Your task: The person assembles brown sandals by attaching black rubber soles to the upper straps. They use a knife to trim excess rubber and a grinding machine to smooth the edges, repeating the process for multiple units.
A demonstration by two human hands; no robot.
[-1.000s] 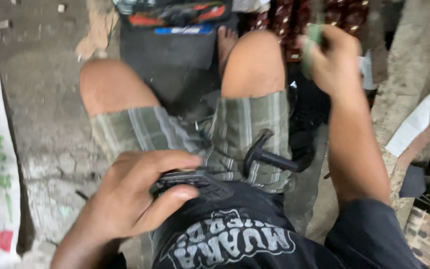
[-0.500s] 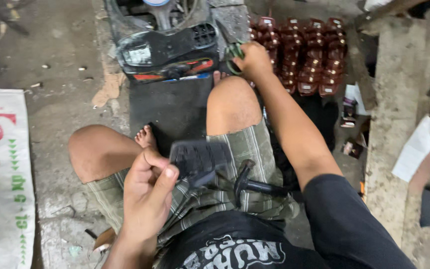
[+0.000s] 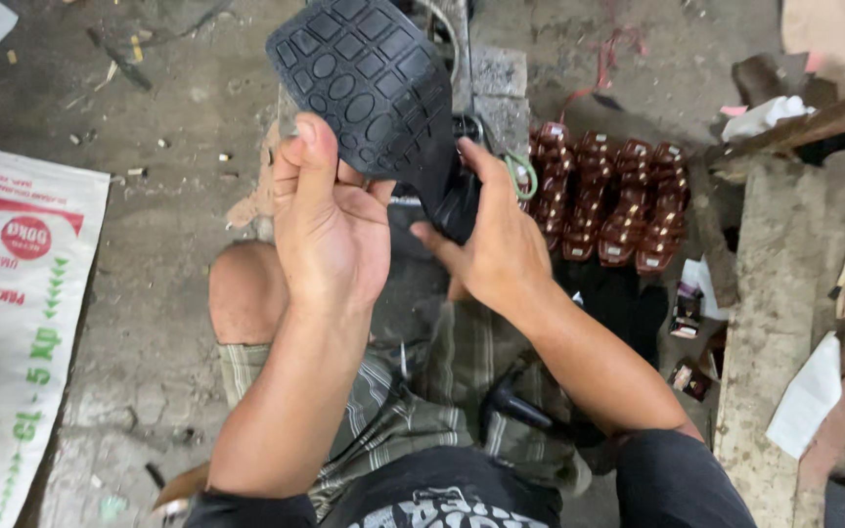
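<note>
My left hand holds up a black rubber shoe sole, tread side facing me, thumb along its left edge. My right hand grips the sole's lower right edge, with a green rubber band looped by its fingers. Both hands are raised above my lap, where I sit in plaid shorts. A black hammer rests on my right thigh.
Rows of brown sandal straps lie on the floor ahead right. A printed white sack covers the floor at left. A rough wooden plank and paper scraps sit at right. The concrete floor is cracked.
My left hand has lifted the sole from my lap up in front of me. My right hand came back from the far strap pile and took hold of the sole's edge.
</note>
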